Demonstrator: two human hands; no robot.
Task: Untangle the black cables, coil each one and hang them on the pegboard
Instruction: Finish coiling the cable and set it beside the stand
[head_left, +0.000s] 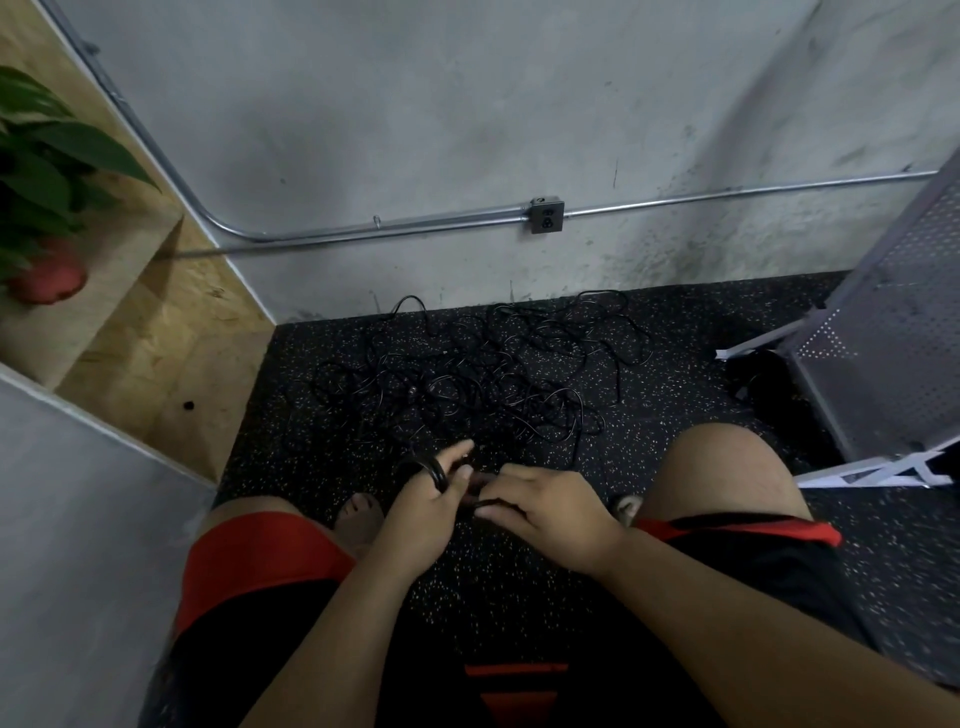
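A tangle of thin black cables (483, 374) lies spread on the dark speckled floor in front of me, reaching back to the wall. My left hand (421, 512) holds a small coil of black cable (434, 470) looped round its fingers. My right hand (545, 512) is close beside it and pinches a strand of the same cable between fingertips and thumb. The grey perforated pegboard (888, 332) leans at the right edge of the view, well away from both hands.
I crouch with a bare knee (727, 467) on the right and red and black shorts (260, 561) on the left. A concrete wall with a metal conduit and outlet box (546, 215) stands behind. Wooden steps (156, 343) and a plant (47, 171) are at left.
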